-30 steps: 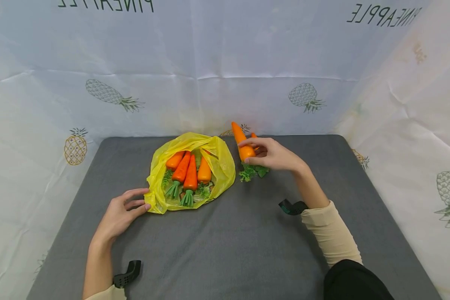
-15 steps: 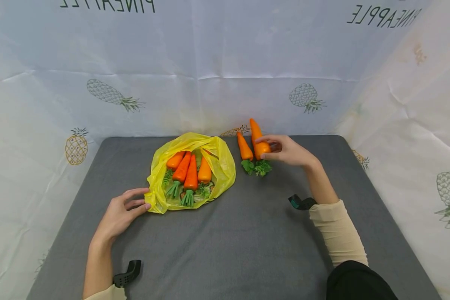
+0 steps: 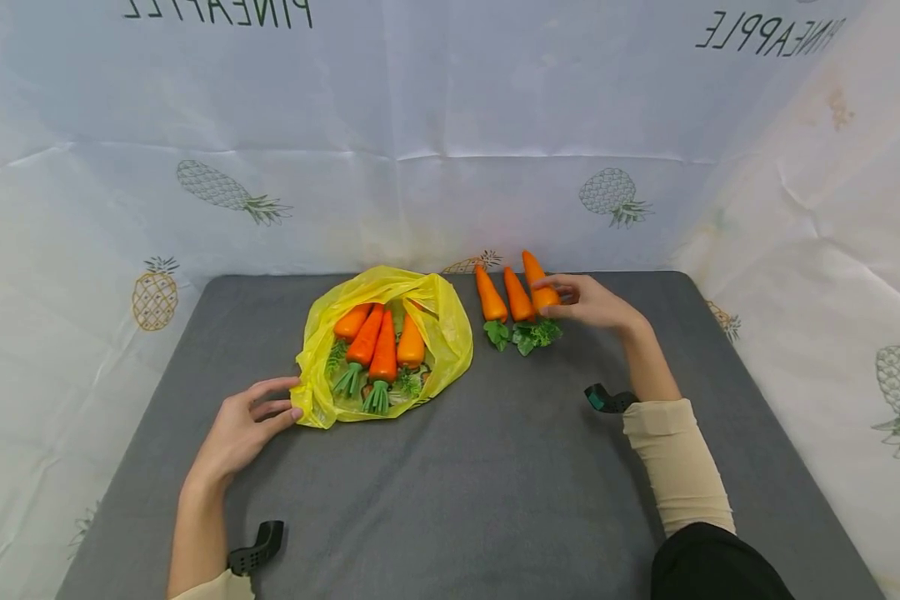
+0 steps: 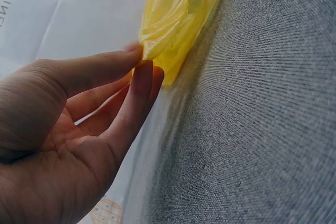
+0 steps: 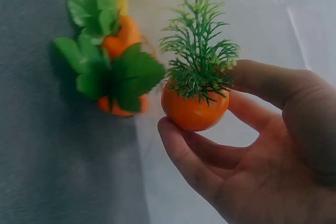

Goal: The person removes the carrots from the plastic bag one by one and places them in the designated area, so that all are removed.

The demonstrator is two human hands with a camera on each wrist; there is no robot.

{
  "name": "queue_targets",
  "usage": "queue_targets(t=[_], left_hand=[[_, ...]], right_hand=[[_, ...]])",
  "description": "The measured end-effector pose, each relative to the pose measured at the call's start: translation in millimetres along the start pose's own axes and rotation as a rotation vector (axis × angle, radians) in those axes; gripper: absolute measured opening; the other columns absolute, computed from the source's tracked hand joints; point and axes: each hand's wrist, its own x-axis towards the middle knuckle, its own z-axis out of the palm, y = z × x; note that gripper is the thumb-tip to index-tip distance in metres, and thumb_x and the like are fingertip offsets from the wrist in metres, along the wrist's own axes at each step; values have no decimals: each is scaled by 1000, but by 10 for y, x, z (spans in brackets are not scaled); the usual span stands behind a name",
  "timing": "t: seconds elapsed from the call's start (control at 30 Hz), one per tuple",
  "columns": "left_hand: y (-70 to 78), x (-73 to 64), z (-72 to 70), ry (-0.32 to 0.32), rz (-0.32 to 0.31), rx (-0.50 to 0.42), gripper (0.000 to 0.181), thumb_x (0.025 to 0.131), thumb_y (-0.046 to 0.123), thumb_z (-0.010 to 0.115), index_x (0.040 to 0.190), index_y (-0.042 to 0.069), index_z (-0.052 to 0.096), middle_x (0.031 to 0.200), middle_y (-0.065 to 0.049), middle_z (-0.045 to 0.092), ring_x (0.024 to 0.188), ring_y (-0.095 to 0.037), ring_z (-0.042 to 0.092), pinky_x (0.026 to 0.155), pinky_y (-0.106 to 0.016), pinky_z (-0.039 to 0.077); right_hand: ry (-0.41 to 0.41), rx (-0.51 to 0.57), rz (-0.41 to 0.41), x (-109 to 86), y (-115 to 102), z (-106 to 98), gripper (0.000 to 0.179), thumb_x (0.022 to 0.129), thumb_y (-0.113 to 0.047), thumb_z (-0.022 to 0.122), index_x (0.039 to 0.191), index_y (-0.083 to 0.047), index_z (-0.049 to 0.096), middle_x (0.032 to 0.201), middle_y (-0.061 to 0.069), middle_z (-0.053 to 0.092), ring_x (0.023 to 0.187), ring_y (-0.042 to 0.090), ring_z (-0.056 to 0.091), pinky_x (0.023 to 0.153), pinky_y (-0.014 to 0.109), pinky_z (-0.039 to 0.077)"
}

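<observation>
My left hand [image 3: 240,425] pinches the near left edge of a yellow plastic bag [image 3: 450,321]; the left wrist view shows thumb and fingertips meeting on the thin film [image 4: 173,19]. Inside the bag's wide mouth lie several toy carrots [image 3: 382,346] with green tops. At the back right, my right hand [image 3: 592,302] holds an orange carrot [image 3: 534,271] between thumb and fingers, its feathery top [image 5: 197,51] facing the right wrist camera. Just left of it, two carrots lie side by side, one in the middle [image 3: 518,296] and one nearer the bag [image 3: 489,293], both with leafy tops.
A grey cloth-covered table [image 3: 450,500] spreads under everything. Behind it hangs a white curtain [image 3: 450,100] printed with pineapples, close to the carrots' tips. Black camera mounts sit on the left wrist [image 3: 257,548] and right wrist [image 3: 609,398].
My right hand has carried its carrot rightward from over the other two and lowered it beside them, so both now show. My left hand and the bag have stayed in place.
</observation>
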Motion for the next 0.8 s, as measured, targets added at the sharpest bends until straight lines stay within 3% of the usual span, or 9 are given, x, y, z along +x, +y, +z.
queue_targets(t=[0.17,0.3,0.53,0.8], left_hand=[[-6,9,3,6,-5,3,54,87,36,72,136,21,54,141,-9,52,98,13,62,76,-16,53],[-11,12,4,10,-6,14,54,86,36,72,136,22,54,139,-7,54,98,12,62,76,-15,53],[-17,12,-1,9,10,17,54,87,35,72,136,22,54,139,-7,53,98,12,62,76,-15,53],[-28,9,6,6,16,9,55,87,34,72,136,20,54,139,-9,53,97,13,62,76,-15,53]], right_hand=[[-17,3,45,16,29,59,51,94,-19,63,142,-10,47,151,14,41,131,40,46,101,58,42],[-10,-2,51,74,193,83,50,94,-21,63,142,-13,48,149,13,43,132,39,46,102,59,41],[-16,4,32,125,429,94,54,96,-26,61,145,-13,44,152,15,39,134,41,42,102,58,42],[0,29,21,140,480,117,52,97,-24,60,144,-11,44,152,17,38,136,43,40,102,60,41]])
